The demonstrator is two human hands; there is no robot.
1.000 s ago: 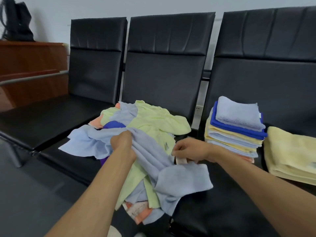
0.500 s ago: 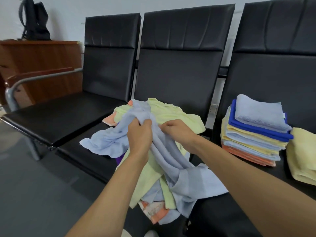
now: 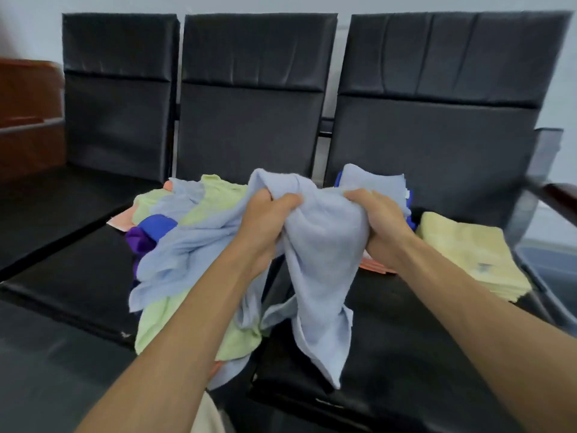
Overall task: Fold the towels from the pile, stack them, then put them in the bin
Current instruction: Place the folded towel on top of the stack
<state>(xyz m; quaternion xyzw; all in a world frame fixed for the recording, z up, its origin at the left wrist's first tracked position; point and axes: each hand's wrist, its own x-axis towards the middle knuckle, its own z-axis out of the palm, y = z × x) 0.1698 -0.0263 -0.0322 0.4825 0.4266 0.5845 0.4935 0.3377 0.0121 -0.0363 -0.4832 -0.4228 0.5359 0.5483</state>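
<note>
A light blue towel (image 3: 324,245) is gripped at its bunched top by the left hand (image 3: 265,221) and the right hand (image 3: 376,220) and held above the black seats (image 3: 71,276). The unfolded pile (image 3: 193,210) is spread just to its left. A folded stack (image 3: 371,179) is partly hidden behind the right hand, and folded yellow towels (image 3: 468,254) are laid beside it.

Waiting area or office lobby: row of linked black chairs (image 3: 249,98), wooden counter (image 3: 28,114), plain wall (image 3: 312,4).
</note>
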